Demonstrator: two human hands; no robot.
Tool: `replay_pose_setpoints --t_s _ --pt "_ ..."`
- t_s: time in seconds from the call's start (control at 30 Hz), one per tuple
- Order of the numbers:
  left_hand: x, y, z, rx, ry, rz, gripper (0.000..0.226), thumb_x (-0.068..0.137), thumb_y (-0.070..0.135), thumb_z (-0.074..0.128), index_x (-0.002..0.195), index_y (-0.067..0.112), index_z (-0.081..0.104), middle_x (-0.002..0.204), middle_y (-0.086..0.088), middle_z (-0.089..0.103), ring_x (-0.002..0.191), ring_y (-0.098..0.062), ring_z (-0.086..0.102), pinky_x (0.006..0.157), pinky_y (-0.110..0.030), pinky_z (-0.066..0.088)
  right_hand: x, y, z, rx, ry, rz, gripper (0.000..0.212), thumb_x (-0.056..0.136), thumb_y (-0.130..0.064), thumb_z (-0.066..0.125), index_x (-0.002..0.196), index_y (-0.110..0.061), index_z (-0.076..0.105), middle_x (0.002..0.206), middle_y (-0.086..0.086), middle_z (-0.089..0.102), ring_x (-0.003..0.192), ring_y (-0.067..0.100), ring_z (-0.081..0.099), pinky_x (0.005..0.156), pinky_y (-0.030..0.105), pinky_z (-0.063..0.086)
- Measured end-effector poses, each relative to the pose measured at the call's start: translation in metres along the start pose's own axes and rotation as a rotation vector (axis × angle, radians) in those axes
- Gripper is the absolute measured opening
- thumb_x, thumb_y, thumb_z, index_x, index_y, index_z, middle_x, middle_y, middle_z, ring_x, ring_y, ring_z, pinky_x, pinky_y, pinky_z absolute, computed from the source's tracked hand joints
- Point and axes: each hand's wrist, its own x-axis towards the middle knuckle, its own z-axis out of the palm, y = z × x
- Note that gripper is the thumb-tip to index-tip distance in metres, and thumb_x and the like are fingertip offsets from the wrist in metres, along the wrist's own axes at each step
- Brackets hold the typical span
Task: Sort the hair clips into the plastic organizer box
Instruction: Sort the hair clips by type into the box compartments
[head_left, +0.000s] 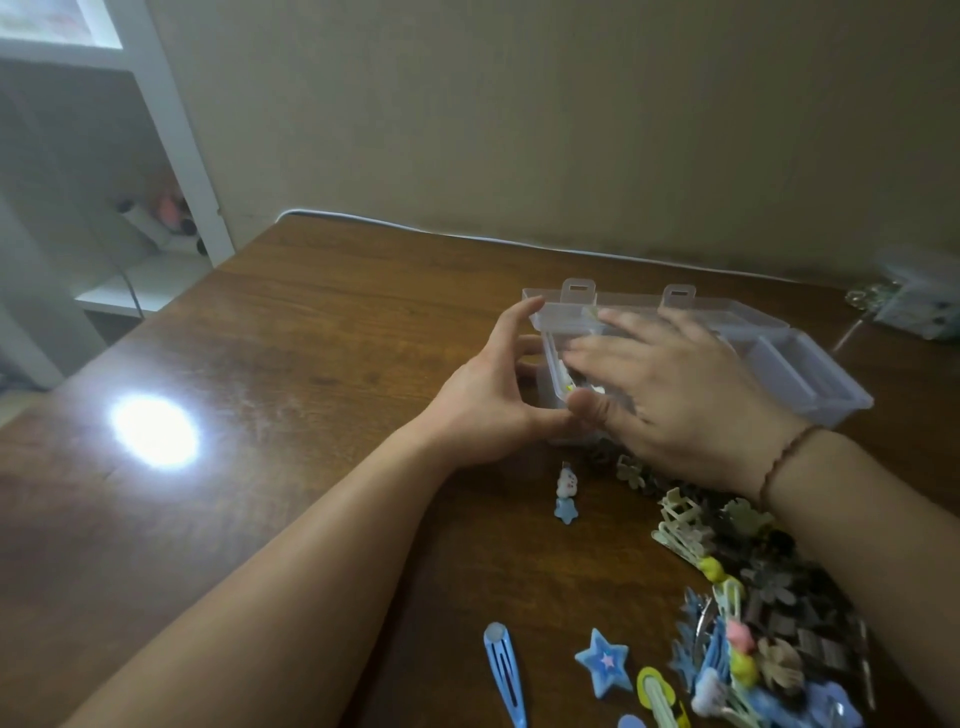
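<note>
Both bare forearms reach forward and meet near the middle. The left hand (488, 400) is cupped, thumb up and fingers curved in a grip, its fingertips touching the thumb of the right hand (670, 395). The right hand lies palm down, fingers straight and spread, a thin cord around its wrist.

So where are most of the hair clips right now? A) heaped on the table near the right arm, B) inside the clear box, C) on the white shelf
A: the pile of hair clips lies on the wooden table, next to the right forearm, outside the plastic organizer box.
</note>
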Motion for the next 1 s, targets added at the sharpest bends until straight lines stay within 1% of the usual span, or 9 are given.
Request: replay_pose_setpoints --t_s 0.07,0.2,0.33,0.47,0.6,0.7,0.77,0.87,1.0 --pt "0.000 0.000 0.000 0.007 -0.001 0.002 0.110 0.072 0.043 0.084 0.153 0.037 0.009 0.150 0.003 0.045 0.126 -0.013 0.054 0.107 -0.043 0.045 0.000 0.001 -0.001 -0.013 -0.042 -0.005 0.083 0.083 -0.071 -0.005 0.143 -0.034 0.040 0.152 -0.014 0.036 0.146 0.012 0.014 0.118 0.046 0.011" --pt "0.000 0.001 0.001 -0.006 0.008 -0.002 0.112 0.070 0.041 0.086 0.152 0.040 0.010 0.149 0.005 0.046 0.126 -0.013 0.053 0.108 -0.042 0.045 -0.001 0.001 -0.001 0.126 0.109 0.059 0.078 0.087 -0.070 0.005 0.141 -0.029 0.044 0.147 -0.005 0.045 0.143 0.014 0.026 0.113 0.040 0.018" --pt "-0.001 0.002 0.001 0.013 0.000 0.005 0.113 0.066 0.057 0.078 0.153 0.038 0.008 0.151 0.003 0.044 0.127 -0.013 0.053 0.109 -0.041 0.044 -0.003 -0.002 0.003 0.031 -0.109 -0.028 0.087 0.080 -0.074 -0.009 0.148 -0.033 0.027 0.157 -0.014 0.025 0.148 0.010 0.001 0.118 0.042 0.000" --pt "-0.001 0.000 0.000 0.001 0.002 0.015 0.108 0.071 0.043 0.084 0.151 0.042 0.012 0.149 0.003 0.045 0.126 -0.012 0.052 0.105 -0.036 0.045 -0.007 -0.003 -0.005 0.154 0.106 0.029 0.086 0.084 -0.075 -0.002 0.142 -0.030 0.043 0.150 -0.008 0.041 0.145 0.012 0.020 0.115 0.040 0.012" --pt "-0.002 0.001 -0.001 0.020 -0.012 0.038 0.086 0.075 0.046 0.080 0.144 0.042 0.029 0.144 0.007 0.048 0.123 -0.011 0.054 0.102 -0.036 0.048 -0.009 -0.004 -0.004 0.062 -0.092 -0.013 0.090 0.078 -0.076 -0.008 0.146 -0.033 0.032 0.155 -0.012 0.030 0.147 0.009 0.007 0.120 0.045 0.004" --pt "-0.001 0.001 -0.001 -0.002 -0.010 0.029 0.076 0.072 0.045 0.083 0.134 0.042 0.038 0.137 0.011 0.051 0.119 -0.008 0.056 0.100 -0.037 0.050 -0.015 -0.009 -0.007 0.222 0.154 -0.029 0.073 0.090 -0.071 0.013 0.135 -0.028 0.050 0.140 -0.006 0.052 0.137 0.015 0.035 0.114 0.047 0.025" --pt "0.000 0.001 0.000 -0.012 0.000 0.026 0.077 0.064 0.049 0.083 0.127 0.044 0.040 0.136 0.010 0.053 0.118 -0.010 0.058 0.100 -0.040 0.051 -0.025 -0.016 -0.013 0.290 0.274 -0.148 0.044 0.093 -0.057 0.041 0.118 -0.027 0.063 0.115 -0.009 0.063 0.114 0.012 0.052 0.095 0.045 0.045" --pt "0.000 -0.001 0.003 -0.021 0.039 0.024 0.070 0.062 0.045 0.083 0.119 0.046 0.043 0.130 0.012 0.058 0.112 -0.006 0.061 0.099 -0.041 0.051 -0.041 -0.036 -0.017 0.290 0.036 -0.466 0.031 0.089 -0.037 0.057 0.120 -0.037 0.061 0.118 -0.017 0.058 0.108 0.003 0.052 0.087 0.031 0.049" --pt "-0.001 0.001 0.000 0.015 0.028 0.029 0.070 0.069 0.042 0.087 0.124 0.046 0.044 0.132 0.013 0.055 0.114 -0.003 0.057 0.096 -0.030 0.050 -0.052 -0.058 0.005 0.289 -0.134 -0.642 0.031 0.093 -0.036 0.056 0.123 -0.045 0.060 0.127 -0.013 0.052 0.098 0.006 0.054 0.073 0.033 0.052"
